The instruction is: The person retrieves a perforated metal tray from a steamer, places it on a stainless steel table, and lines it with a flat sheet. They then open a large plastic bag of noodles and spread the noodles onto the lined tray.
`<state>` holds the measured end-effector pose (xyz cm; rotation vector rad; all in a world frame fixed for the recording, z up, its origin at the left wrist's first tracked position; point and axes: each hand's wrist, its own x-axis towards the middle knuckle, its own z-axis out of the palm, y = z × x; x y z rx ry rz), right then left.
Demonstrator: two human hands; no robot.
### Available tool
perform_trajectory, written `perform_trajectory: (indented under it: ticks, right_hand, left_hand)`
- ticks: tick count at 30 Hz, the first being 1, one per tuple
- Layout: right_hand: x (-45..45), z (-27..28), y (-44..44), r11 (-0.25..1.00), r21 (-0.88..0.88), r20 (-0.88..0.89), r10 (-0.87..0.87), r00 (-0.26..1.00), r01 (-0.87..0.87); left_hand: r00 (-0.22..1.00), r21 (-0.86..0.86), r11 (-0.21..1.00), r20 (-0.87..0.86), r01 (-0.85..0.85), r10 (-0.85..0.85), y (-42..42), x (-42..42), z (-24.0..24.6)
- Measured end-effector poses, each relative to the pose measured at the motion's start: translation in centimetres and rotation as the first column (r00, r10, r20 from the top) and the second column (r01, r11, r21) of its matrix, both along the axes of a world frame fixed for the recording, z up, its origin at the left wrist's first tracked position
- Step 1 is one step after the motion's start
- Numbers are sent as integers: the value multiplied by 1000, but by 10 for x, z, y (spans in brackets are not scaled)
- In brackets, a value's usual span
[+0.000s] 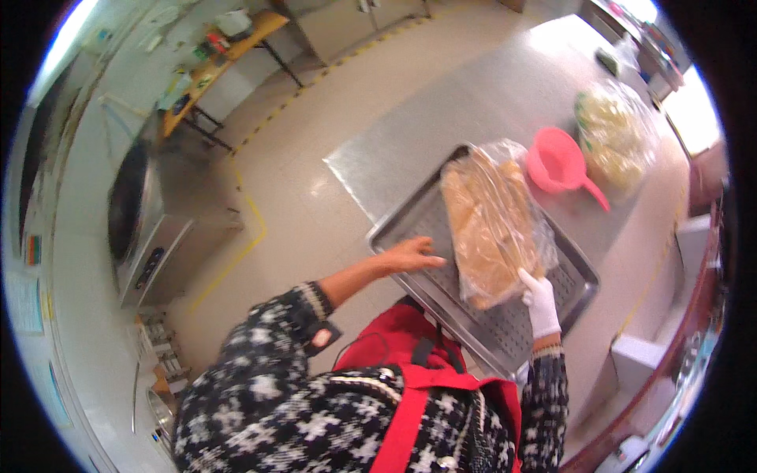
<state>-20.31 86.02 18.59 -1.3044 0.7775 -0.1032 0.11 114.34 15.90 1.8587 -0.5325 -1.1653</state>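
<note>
A clear plastic bag of orange-brown food pieces (pixel 488 224) lies on a perforated metal tray (pixel 502 340); what the food is I cannot tell for sure. My right hand (pixel 539 298), in a white glove, grips the bag's near right corner with the thumb on top. Bare and empty, my left hand (pixel 411 255) hovers over the tray's left side, its fingers apart and a short gap from the bag. The tray rests at the near end of a stainless steel table (pixel 408 136).
Beyond the tray's right side stands a pink plastic strainer with a handle (pixel 556 162). Behind it is a clear bag of pale yellow-green food (pixel 615 133). A large wok stove (pixel 171 219) stands at left, and a wooden side table (pixel 230 56) holds several items.
</note>
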Motion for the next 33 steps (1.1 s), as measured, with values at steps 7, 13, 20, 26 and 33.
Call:
perform_trajectory:
  ticks: [7,13,20,26,33]
  right_hand:
    - [33,129,103,993,89,452,33,892,-82]
    - [39,134,105,866,34,20,498,867,-498]
    - [-10,48,85,798,-520,-255,195,947,-305]
    - [-111,-15,13,209,-966,-237,-476,847,-153]
    - [-165,-57,-1,522,-851,-461,-697,549,-52]
  left_hand:
    - [450,-368,808,-881,-460,-145,-46,-25,-11]
    - [640,-416,744,-769,-522,20,8,60,10]
    - [831,-331,768,-119,-549,543,66,239,63]
    - [882,-137,897,169,-420,439,55,303,31]
    - [592,51,952,793,-300,145,68,285,-30]
